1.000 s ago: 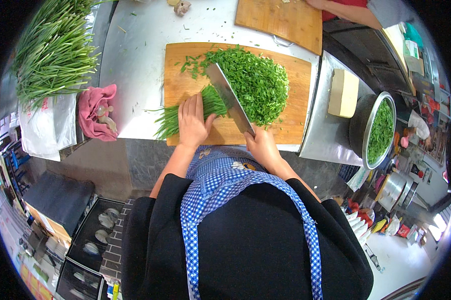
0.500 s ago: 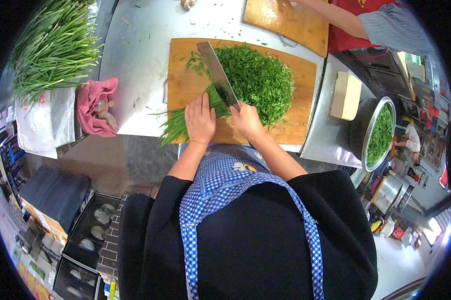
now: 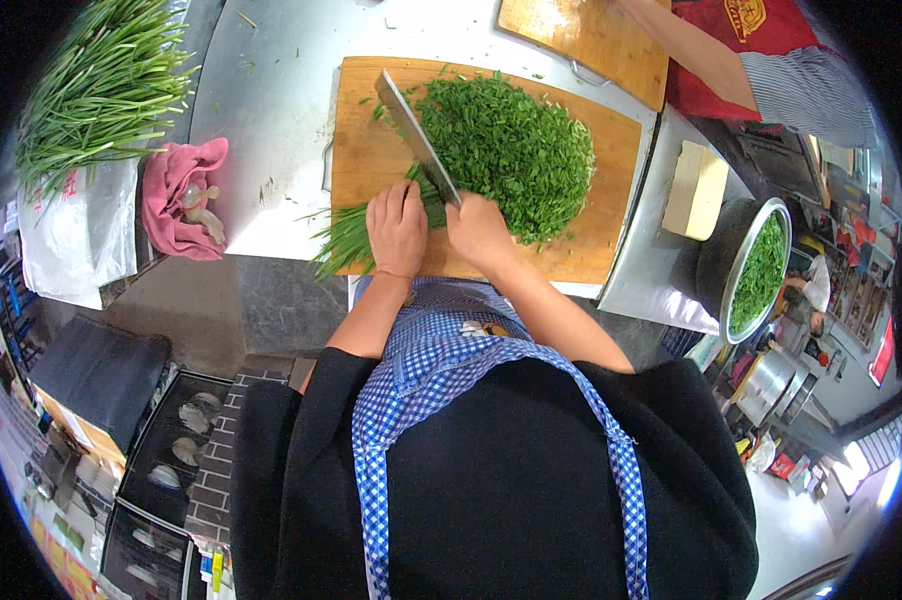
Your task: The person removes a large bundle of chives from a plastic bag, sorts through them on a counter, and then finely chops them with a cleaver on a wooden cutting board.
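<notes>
A wooden cutting board [image 3: 371,150] lies on a steel counter and carries a big heap of chopped green chives [image 3: 506,150]. My left hand [image 3: 396,225] presses down on a bunch of uncut chive stalks [image 3: 341,240] at the board's near edge. My right hand [image 3: 479,232] is shut on the handle of a broad cleaver [image 3: 416,135], its blade resting across the bunch just right of my left fingers. My black top and blue checked apron fill the lower part of the view.
A pile of long uncut chives [image 3: 96,85] lies at far left above a white bag [image 3: 71,235]. A pink cloth [image 3: 181,200] sits on the counter edge. Another person's arm [image 3: 701,55] works at a second board [image 3: 586,40]. A metal bowl of chopped greens [image 3: 756,270] and a pale block [image 3: 696,190] are right.
The cleaver has swung from a steep slant to lie more along the board, and both my hands have shifted slightly left along the bunch. The other person's arm has come further into view.
</notes>
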A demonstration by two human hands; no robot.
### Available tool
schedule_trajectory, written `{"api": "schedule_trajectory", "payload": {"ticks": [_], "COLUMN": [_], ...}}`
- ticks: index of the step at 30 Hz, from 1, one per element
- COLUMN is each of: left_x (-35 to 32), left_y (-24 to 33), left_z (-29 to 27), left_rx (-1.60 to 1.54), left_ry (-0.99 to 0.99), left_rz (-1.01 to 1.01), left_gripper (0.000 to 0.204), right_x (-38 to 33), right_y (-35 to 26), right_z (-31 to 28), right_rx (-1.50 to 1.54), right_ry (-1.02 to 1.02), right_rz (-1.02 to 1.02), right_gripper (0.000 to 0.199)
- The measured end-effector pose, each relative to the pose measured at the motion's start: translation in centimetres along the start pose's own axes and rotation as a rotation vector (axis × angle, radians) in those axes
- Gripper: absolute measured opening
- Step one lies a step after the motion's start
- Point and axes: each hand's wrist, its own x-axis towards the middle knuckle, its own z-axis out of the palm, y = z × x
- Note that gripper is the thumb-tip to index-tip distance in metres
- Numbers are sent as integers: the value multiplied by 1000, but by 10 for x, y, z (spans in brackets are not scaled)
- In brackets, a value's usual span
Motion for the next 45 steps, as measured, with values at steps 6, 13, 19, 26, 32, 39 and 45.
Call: {"api": "schedule_trajectory", "payload": {"ticks": [6,13,19,26,32,39,45], "left_x": [-6,-7,-9,3,2,15,1], "left_y": [1,3,-2,8,-10,14,-4], "left_z": [6,-1,5,-39,-30,-42,-28], "left_rx": [-43,42,49,44,99,-104,-162], "left_ry": [92,-69,-39,-216,-318,-297,39], "left_rz": [-115,-47,-77,31,23,-135,-108], "left_gripper": [39,39,44,68,85,85,33], "right_x": [-40,-52,3,-18,-47,-64,-75], "right_y": [7,49,-8,12,20,29,20], "right_z": [-29,4,2,-40,-45,-41,-40], "right_rx": [-99,-255,2,104,151,46,-143], "right_ry": [-68,-181,-22,38,17,0,-157], "right_rz": [9,112,13,133,142,35,115], "right_gripper": [27,27,24,28,23,27,22]}}
